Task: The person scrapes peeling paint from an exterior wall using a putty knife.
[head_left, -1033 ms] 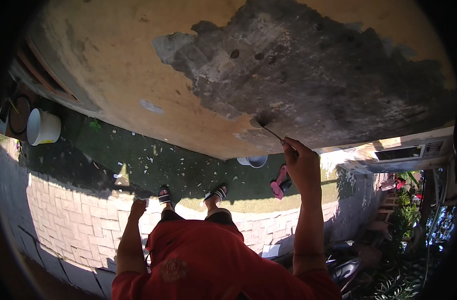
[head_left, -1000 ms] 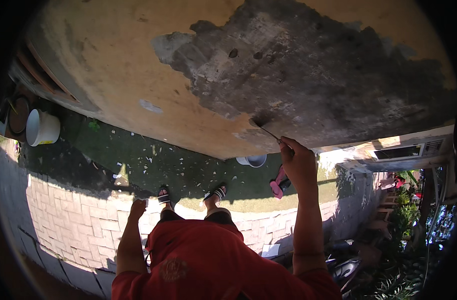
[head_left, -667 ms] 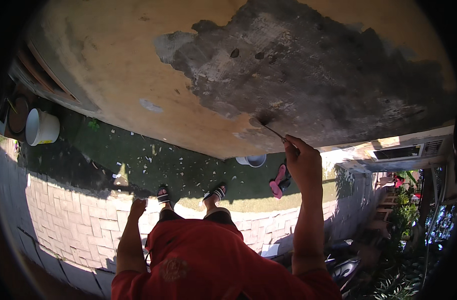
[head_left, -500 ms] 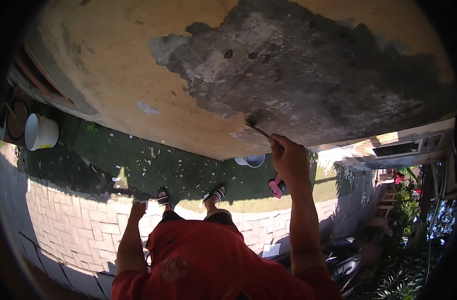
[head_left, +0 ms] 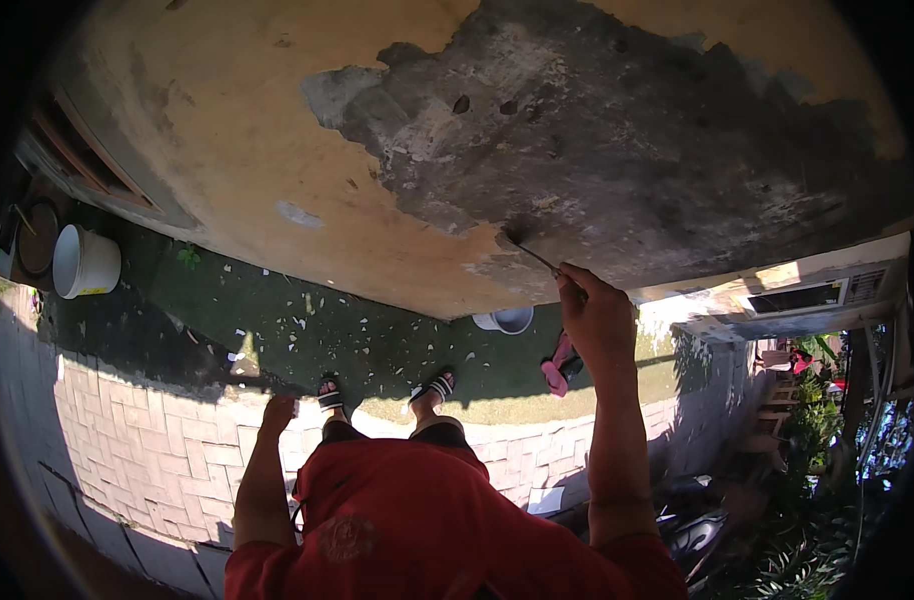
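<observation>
The scraper (head_left: pixel 532 255) handle is hidden inside the right hand (head_left: pixel 597 320), only its thin blade being seen. The left hand (head_left: pixel 277 410) is too small for its grip to be judged.

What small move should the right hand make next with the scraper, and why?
Probably push the scraper a little further left under the yellow paint. The right hand holds its blade right at the edge where paint meets the bare grey patch.

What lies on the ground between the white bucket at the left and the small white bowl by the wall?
In the head view, between white bucket and bowl: green ground strewn with pale paint flakes.
</observation>
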A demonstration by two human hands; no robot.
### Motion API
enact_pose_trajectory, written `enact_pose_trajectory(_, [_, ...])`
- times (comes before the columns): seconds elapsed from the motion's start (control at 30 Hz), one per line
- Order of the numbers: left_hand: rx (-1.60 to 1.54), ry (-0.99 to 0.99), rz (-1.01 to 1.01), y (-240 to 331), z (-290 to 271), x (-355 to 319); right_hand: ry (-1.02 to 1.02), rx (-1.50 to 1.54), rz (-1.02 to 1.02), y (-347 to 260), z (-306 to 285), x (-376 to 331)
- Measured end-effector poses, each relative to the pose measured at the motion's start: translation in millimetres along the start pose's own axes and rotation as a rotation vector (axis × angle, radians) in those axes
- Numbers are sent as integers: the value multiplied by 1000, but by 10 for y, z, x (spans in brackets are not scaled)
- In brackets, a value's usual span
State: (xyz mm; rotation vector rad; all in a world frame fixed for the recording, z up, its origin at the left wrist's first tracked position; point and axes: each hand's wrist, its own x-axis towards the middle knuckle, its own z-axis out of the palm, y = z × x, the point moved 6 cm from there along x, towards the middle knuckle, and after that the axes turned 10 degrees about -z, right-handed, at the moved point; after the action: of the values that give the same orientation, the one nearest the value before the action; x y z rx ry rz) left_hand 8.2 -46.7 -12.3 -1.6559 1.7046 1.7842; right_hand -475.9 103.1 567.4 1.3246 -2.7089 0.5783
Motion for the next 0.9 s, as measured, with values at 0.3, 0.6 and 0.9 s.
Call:
enact_pose_trajectory(0.3, [192,80,-6,-632,-116,-7,7,-99,-82,15,6,-59])
enact_pose_trajectory(0.6, [36,56,-70,-378,-99,-121,-17,-223,-44,169,269,-156])
enact_pose_trajectory(0.9, [-370,1,-240,-281,-277,-292,-167,-234,-43,430,975,-282])
